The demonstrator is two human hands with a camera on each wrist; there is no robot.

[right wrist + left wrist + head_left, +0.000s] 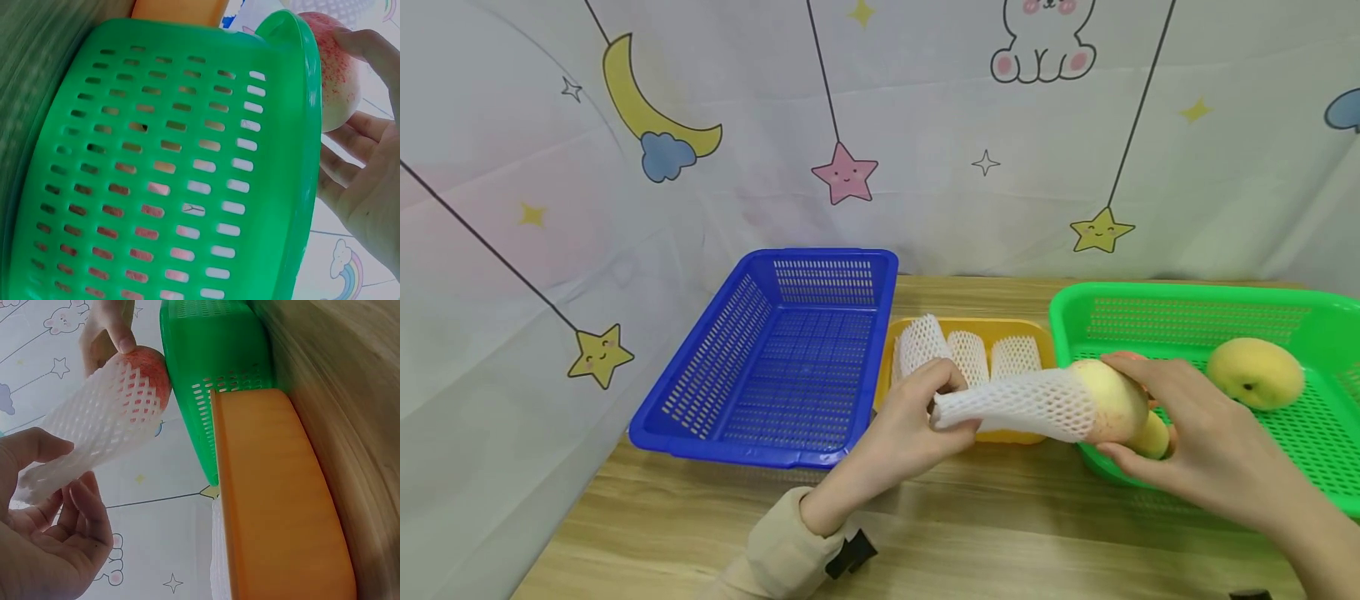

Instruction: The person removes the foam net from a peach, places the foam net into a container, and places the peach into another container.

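My left hand (917,421) pinches the narrow end of a white foam net sleeve (1022,406), which stretches to the right. The sleeve's wide mouth fits over one end of a yellow and red peach (1116,404). At the peach's other end, my right hand (1217,437) grips it with fingers above and thumb below, by the green basket's near left rim. In the left wrist view the peach's red skin (156,372) shows through the net. The right wrist view has the peach (340,81) just beyond the rim. Behind it, a smaller yellow fruit (1152,439) is partly hidden.
Inside the green basket (1195,292) at right lies a yellow mango (1255,373). A yellow-orange tray (992,323) in the middle holds several white foam sleeves (967,354). On the left stands a blue basket (760,457). A printed cloth (940,108) hangs behind the wooden table (1000,533).
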